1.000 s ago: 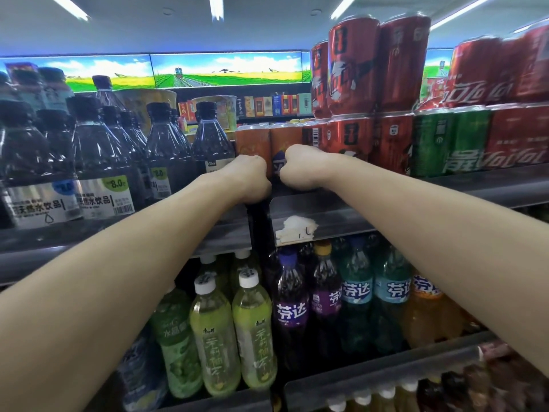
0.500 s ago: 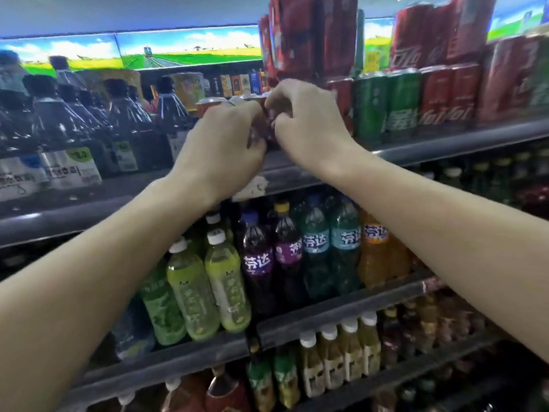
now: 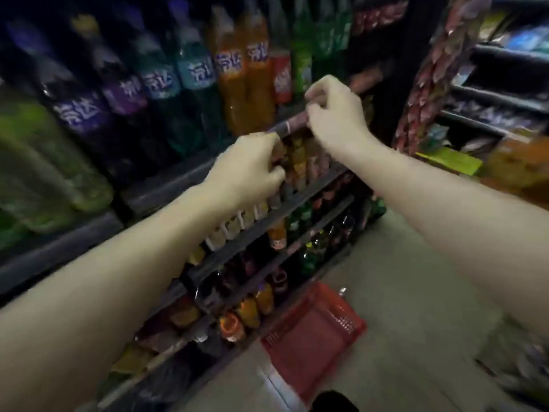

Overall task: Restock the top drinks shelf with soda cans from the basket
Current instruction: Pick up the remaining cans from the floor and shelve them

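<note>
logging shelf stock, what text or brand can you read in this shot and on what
"芬达": white lettering on the labels of the purple bottle, teal bottle and orange bottle.
Red-label bottle: white lettering too blurred to read.
Lower-shelf bottles, shelf-edge tags, snack packs at right: too blurred to read.

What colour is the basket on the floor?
Red, seen in the head view: basket.
</note>
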`<action>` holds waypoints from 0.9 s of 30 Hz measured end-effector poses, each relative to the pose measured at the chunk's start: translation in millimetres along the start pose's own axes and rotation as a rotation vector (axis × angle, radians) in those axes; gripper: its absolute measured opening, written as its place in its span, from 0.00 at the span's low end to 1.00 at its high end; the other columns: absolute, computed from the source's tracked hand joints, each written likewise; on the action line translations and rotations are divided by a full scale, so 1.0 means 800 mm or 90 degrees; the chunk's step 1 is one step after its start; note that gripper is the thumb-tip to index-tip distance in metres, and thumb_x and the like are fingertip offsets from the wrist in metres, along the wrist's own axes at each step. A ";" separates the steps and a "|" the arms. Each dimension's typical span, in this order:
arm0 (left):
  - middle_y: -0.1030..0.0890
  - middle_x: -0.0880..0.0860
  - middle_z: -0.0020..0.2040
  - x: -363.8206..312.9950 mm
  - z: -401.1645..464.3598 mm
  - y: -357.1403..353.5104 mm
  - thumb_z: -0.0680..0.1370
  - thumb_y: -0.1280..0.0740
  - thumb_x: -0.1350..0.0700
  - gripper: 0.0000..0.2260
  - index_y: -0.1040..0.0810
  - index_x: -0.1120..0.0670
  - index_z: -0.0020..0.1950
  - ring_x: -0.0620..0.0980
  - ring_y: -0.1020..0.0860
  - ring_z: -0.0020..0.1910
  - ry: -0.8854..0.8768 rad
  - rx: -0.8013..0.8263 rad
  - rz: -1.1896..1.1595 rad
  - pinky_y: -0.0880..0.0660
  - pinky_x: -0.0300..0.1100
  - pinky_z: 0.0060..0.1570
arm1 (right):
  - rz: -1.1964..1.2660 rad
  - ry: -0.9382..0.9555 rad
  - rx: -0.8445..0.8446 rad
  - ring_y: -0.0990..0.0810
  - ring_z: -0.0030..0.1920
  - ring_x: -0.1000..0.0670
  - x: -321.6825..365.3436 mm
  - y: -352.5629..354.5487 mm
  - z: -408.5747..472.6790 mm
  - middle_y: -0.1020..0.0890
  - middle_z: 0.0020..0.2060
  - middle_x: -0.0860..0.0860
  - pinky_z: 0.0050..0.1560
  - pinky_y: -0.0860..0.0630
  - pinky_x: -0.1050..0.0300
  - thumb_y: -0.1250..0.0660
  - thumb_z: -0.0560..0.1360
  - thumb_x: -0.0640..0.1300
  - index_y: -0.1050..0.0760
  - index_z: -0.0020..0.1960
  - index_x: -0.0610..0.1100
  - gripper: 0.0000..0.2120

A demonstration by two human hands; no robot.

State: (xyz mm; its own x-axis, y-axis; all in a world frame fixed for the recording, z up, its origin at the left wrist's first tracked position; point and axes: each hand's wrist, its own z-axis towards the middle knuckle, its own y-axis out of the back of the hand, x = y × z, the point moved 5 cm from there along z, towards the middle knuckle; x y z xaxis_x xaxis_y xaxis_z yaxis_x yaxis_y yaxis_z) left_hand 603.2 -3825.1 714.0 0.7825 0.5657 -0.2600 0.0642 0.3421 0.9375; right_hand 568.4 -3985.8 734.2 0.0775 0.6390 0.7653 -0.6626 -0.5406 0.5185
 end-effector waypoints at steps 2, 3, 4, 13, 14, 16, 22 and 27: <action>0.20 0.54 0.52 -0.002 0.002 -0.053 0.79 0.34 0.52 0.09 0.24 0.55 0.56 0.57 0.21 0.49 0.014 0.068 -0.008 0.20 0.56 0.48 | -0.020 -0.061 0.015 0.22 0.43 0.53 -0.064 0.005 -0.017 0.21 0.47 0.50 0.33 0.31 0.70 0.41 0.79 0.38 0.25 0.55 0.46 0.08; 0.20 0.54 0.52 -0.004 0.005 -0.078 0.79 0.34 0.51 0.10 0.24 0.55 0.57 0.57 0.21 0.49 0.021 0.097 -0.012 0.20 0.56 0.48 | -0.031 -0.092 0.025 0.23 0.41 0.53 -0.096 0.009 -0.024 0.21 0.46 0.50 0.32 0.32 0.71 0.41 0.79 0.38 0.25 0.55 0.45 0.09; 0.19 0.54 0.52 -0.005 0.009 -0.102 0.79 0.34 0.51 0.11 0.25 0.55 0.57 0.58 0.20 0.50 0.030 0.124 -0.019 0.20 0.57 0.48 | -0.042 -0.121 0.034 0.25 0.38 0.55 -0.126 0.012 -0.032 0.21 0.45 0.50 0.30 0.33 0.71 0.40 0.79 0.38 0.25 0.56 0.45 0.09; 0.20 0.51 0.59 -0.060 0.095 -0.337 0.80 0.34 0.51 0.16 0.26 0.52 0.67 0.54 0.19 0.53 0.124 0.307 -0.088 0.18 0.56 0.52 | -0.063 -0.328 0.132 0.18 0.45 0.42 -0.421 0.044 -0.060 0.19 0.41 0.48 0.48 0.22 0.49 0.39 0.77 0.39 0.28 0.55 0.47 0.07; 0.20 0.52 0.59 -0.070 0.107 -0.367 0.80 0.33 0.50 0.16 0.26 0.51 0.66 0.54 0.18 0.52 0.139 0.317 -0.092 0.18 0.56 0.51 | -0.067 -0.341 0.142 0.18 0.46 0.43 -0.457 0.047 -0.055 0.19 0.42 0.48 0.47 0.23 0.51 0.38 0.77 0.40 0.27 0.55 0.46 0.08; 0.19 0.54 0.60 -0.087 0.130 -0.431 0.78 0.32 0.51 0.16 0.25 0.51 0.65 0.56 0.18 0.53 0.175 0.331 -0.100 0.19 0.55 0.53 | -0.067 -0.359 0.166 0.20 0.44 0.46 -0.531 0.047 -0.043 0.20 0.40 0.50 0.43 0.25 0.56 0.38 0.78 0.39 0.27 0.56 0.46 0.08; 0.24 0.57 0.70 -0.120 0.176 -0.639 0.75 0.33 0.47 0.27 0.27 0.54 0.72 0.59 0.24 0.68 0.307 0.412 -0.122 0.25 0.52 0.65 | -0.068 -0.405 0.316 0.23 0.47 0.47 -0.747 -0.002 -0.041 0.22 0.42 0.50 0.44 0.32 0.60 0.36 0.77 0.37 0.26 0.63 0.42 0.15; 0.21 0.61 0.63 -0.101 0.161 -0.827 0.78 0.33 0.52 0.16 0.23 0.58 0.64 0.62 0.22 0.62 0.372 0.474 -0.118 0.24 0.50 0.58 | -0.068 -0.470 0.474 0.18 0.51 0.43 -0.912 -0.092 -0.089 0.16 0.47 0.44 0.50 0.24 0.56 0.31 0.71 0.41 0.29 0.72 0.46 0.29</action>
State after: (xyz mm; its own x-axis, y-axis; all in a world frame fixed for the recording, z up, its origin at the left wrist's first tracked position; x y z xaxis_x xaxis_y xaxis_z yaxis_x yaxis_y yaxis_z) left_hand 577.7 -4193.8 144.6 0.3015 0.9038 -0.3038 0.6891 0.0137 0.7246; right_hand 507.2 -4373.3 110.7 0.7093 0.3460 0.6142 -0.0206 -0.8608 0.5086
